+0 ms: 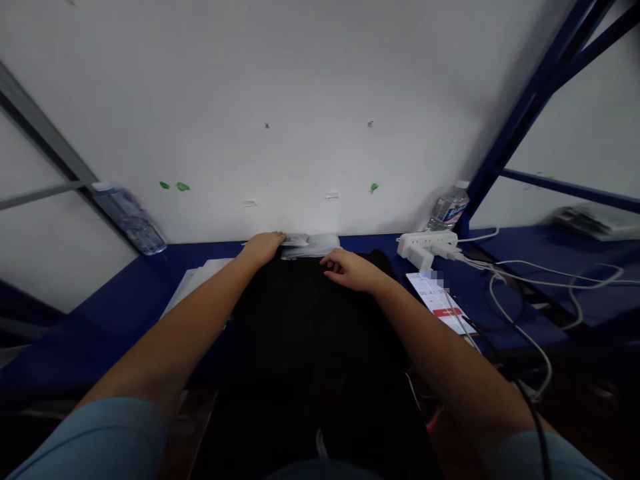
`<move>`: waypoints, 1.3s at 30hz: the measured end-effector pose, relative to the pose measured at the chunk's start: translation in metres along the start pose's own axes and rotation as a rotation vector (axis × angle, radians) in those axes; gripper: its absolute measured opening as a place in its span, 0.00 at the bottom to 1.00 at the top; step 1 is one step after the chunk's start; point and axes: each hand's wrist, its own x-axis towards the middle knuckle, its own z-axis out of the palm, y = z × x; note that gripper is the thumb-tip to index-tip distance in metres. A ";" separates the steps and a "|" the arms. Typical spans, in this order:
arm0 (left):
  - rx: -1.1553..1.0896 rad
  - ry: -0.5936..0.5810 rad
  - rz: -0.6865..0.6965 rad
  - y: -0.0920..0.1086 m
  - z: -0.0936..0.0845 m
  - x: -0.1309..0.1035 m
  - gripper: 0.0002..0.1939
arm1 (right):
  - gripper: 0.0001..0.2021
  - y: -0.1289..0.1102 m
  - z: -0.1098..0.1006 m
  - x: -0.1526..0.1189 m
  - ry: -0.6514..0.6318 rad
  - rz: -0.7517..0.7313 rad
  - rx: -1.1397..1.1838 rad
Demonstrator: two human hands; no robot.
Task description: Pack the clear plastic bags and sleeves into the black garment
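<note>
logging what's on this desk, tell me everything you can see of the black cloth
The black cloth looks like soft, matte fabric, spread broadly over the blue desk, slightly bunched at its far right. Its far edge lies by clear plastic packets. The left hand is at its far left corner; the right hand, fingers curled, is over its far right part. Its near edge is lost in darkness.
</note>
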 end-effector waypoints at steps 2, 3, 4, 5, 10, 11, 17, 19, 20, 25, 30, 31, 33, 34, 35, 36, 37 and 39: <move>-0.069 -0.013 -0.015 -0.006 0.008 0.001 0.25 | 0.12 -0.001 -0.001 0.000 -0.020 0.007 -0.004; -0.101 -0.022 -0.021 -0.008 0.009 0.002 0.25 | 0.12 -0.002 -0.001 0.000 -0.034 0.013 -0.004; -0.129 -0.039 -0.018 -0.010 0.010 0.002 0.24 | 0.13 -0.002 -0.002 0.000 -0.048 0.023 -0.005; -0.151 -0.064 -0.011 -0.012 0.008 0.002 0.24 | 0.13 -0.003 -0.002 0.000 -0.060 0.033 -0.008; -0.178 -0.144 -0.050 0.003 -0.025 -0.020 0.34 | 0.13 -0.005 -0.004 -0.002 -0.095 0.075 -0.003; -0.190 -0.106 -0.032 0.011 -0.033 -0.032 0.33 | 0.14 -0.004 -0.004 -0.002 -0.099 0.077 0.004; -0.320 -0.181 0.294 0.066 -0.048 -0.128 0.29 | 0.17 -0.009 -0.008 -0.006 -0.152 0.062 -0.023; -0.326 -0.202 0.312 0.073 -0.041 -0.152 0.31 | 0.19 -0.019 -0.008 -0.016 -0.179 0.041 -0.053; -0.321 -0.181 0.315 0.075 -0.036 -0.159 0.32 | 0.21 -0.027 -0.006 -0.023 -0.197 0.028 -0.067; -0.331 -0.108 0.385 0.070 -0.026 -0.171 0.38 | 0.42 -0.067 0.014 -0.070 -0.256 0.081 -0.188; -0.361 -0.099 0.450 0.076 -0.028 -0.167 0.30 | 0.47 -0.084 0.025 -0.096 -0.256 0.117 -0.272; -0.370 -0.094 0.443 0.078 -0.029 -0.167 0.26 | 0.45 -0.086 0.025 -0.097 -0.252 0.115 -0.287; -0.390 -0.087 0.419 0.081 -0.031 -0.165 0.21 | 0.40 -0.091 0.026 -0.098 -0.239 0.114 -0.316; -0.396 -0.085 0.406 0.083 -0.032 -0.164 0.20 | 0.38 -0.094 0.027 -0.098 -0.229 0.117 -0.328; -0.403 -0.082 0.395 0.083 -0.033 -0.163 0.19 | 0.36 -0.097 0.028 -0.099 -0.216 0.123 -0.341; -0.408 -0.079 0.387 0.084 -0.034 -0.163 0.18 | 0.34 -0.100 0.029 -0.099 -0.203 0.130 -0.354; -0.415 -0.077 0.384 0.083 -0.035 -0.163 0.17 | 0.33 -0.102 0.030 -0.099 -0.190 0.138 -0.365; -0.429 -0.077 0.392 0.082 -0.034 -0.164 0.16 | 0.31 -0.105 0.031 -0.101 -0.165 0.158 -0.380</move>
